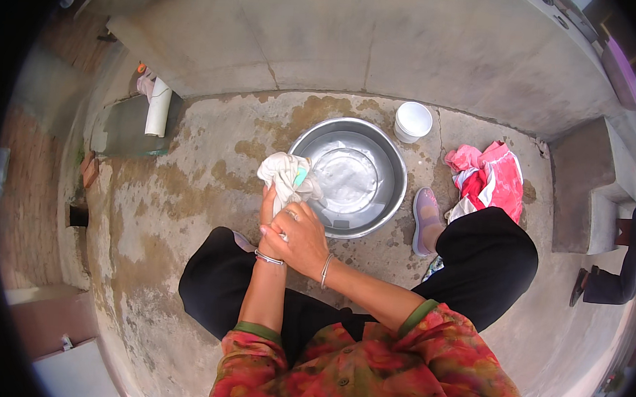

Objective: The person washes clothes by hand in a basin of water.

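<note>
A bunched white cloth (283, 169) with a small turquoise patch is gripped by both my hands, over the left rim of a metal basin (400, 195). My left hand (268, 209) holds it from the left, partly covered by the other hand. Crossing over from the right, my right hand (301, 232) has its fingers closed around the twisted lower part of the cloth. Clear water (346, 170) stands in the basin, and the basin's round bottom shows through it.
A white plastic bucket (414, 120) stands behind the basin on the right. Pink, red and white clothes (494, 178) lie heaped on the concrete floor near my shoe (427, 218). A white pipe (158, 109) is at the left, below a concrete wall (326, 42). Another person's leg (610, 284) shows far right.
</note>
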`<state>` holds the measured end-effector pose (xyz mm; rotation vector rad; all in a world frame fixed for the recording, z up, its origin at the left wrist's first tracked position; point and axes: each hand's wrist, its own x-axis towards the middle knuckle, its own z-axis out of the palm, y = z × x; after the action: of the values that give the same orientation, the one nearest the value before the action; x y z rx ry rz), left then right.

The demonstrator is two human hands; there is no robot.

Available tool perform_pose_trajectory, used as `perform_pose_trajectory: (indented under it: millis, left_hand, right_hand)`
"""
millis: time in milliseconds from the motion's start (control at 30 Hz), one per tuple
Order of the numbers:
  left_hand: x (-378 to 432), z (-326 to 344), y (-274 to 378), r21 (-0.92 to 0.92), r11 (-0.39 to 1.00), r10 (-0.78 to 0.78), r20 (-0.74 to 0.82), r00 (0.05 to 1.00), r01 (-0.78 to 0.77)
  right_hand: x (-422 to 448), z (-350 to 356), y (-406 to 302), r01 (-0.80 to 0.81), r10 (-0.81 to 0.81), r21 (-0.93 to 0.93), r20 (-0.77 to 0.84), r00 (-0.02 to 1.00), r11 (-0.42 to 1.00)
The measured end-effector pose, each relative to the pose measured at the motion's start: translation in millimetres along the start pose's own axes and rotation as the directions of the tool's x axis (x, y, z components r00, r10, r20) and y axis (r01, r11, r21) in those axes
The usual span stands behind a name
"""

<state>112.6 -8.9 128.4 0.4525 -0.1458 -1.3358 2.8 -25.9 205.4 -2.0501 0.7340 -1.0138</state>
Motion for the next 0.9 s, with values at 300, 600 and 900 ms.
perform_pose_trajectory:
  millis: [300, 600, 900]
  left_hand:
    - [9.7, 60.5, -0.5, -0.085, 0.995, -0.074, -0.276, 0.958, 0.053]
    - [7.1, 43.5, 4.4, -0.009, 1.0, 0.011, -0.208, 0.978, -0.013]
    - [6.2, 54.5, -5.3, -0.213, 0.974, -0.135, -0.297, 0.945, 0.072]
  right_hand:
    - [75.2, -47.1, 107.3, -0.637, 0.661, 0.721, 0.34, 0.668, 0.273]
    - [72.3, -103.7, 75.9, -0.709, 0.522, 0.647, 0.518, 0.678, 0.28]
    - [105.7, -74.5, -3.1, -0.394, 0.269, 0.615, 0.29, 0.918, 0.683]
